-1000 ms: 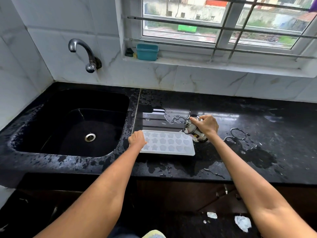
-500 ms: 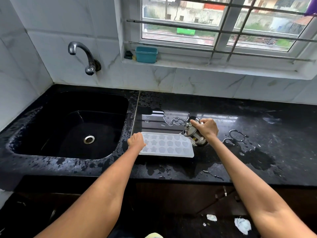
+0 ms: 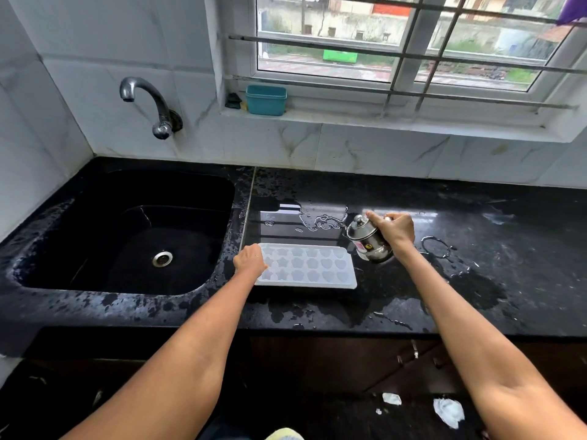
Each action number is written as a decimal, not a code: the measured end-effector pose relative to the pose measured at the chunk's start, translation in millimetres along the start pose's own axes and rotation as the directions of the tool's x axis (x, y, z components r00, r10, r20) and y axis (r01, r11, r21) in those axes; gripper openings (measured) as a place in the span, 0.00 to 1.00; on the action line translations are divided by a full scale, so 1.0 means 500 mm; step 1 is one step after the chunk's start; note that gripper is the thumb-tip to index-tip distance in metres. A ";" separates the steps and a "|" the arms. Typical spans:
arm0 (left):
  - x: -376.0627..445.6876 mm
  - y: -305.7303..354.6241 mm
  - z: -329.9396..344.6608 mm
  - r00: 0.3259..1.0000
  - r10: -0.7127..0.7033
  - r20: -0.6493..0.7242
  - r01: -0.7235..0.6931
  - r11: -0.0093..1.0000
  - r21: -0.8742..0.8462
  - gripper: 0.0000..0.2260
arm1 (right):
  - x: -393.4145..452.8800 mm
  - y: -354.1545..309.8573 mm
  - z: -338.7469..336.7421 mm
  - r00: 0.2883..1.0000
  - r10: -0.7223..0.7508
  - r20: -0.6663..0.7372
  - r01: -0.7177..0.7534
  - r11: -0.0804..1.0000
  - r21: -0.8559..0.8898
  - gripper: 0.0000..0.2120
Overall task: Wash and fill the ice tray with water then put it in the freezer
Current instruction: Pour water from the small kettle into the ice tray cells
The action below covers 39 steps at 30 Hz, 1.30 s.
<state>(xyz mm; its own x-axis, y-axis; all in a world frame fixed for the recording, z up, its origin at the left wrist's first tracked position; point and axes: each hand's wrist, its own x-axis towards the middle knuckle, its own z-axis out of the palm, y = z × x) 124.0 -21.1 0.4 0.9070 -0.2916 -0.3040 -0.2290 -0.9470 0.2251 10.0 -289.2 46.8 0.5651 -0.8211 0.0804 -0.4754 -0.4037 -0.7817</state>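
While your left hand (image 3: 250,259) grips the left end of the white ice tray (image 3: 305,269) flat on the wet black counter (image 3: 460,300), your right hand (image 3: 394,228) is wrapped around a small lidded steel pot (image 3: 368,240), tilted toward the tray's right end. Whether water is leaving the pot cannot be told, nor how full the star and heart moulds are.

Judging by the tilt, the lid could slip or the pour could overshoot, since the pot sits beside the tray's edge, not over the cells. Puddles already lie on the counter around the tray, so it may slide if your left hand loosens. A full tray will slosh when lifted; carry it level.

Left of the tray lies the dark sink (image 3: 127,230), with a curved tap (image 3: 149,106) on the tiled wall above. A teal tub (image 3: 266,100) stands on the windowsill, well apart. Crumpled paper scraps (image 3: 448,411) lie on the floor by your right arm. No freezer is in view.
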 end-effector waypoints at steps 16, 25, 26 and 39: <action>0.000 0.000 0.002 1.000 -0.007 0.001 0.007 1.000 0.005 0.18 | -0.026 0.016 0.019 0.980 -0.188 0.065 0.199 0.927 -0.319 0.27; 0.000 -0.001 0.003 1.000 -0.004 0.000 0.004 1.000 -0.001 0.19 | -0.027 0.011 0.016 0.982 -0.178 0.068 0.190 0.935 -0.299 0.27; 0.000 -0.001 0.003 1.000 -0.003 -0.001 0.003 1.000 0.000 0.19 | -0.028 0.011 0.016 0.982 -0.175 0.067 0.187 0.937 -0.296 0.27; 0.004 -0.002 0.006 1.000 0.005 -0.011 -0.005 1.000 0.007 0.19 | -0.023 0.017 -0.012 0.998 0.004 -0.071 -0.008 0.999 -0.048 0.28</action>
<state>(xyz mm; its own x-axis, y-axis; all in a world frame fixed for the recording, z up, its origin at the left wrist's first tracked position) 125.1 -21.2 -3.1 0.9096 -0.2949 -0.2927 -0.2361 -0.9465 0.2199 -4.5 -285.6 43.1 0.5140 -0.8493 0.1203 -0.5120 -0.4163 -0.7514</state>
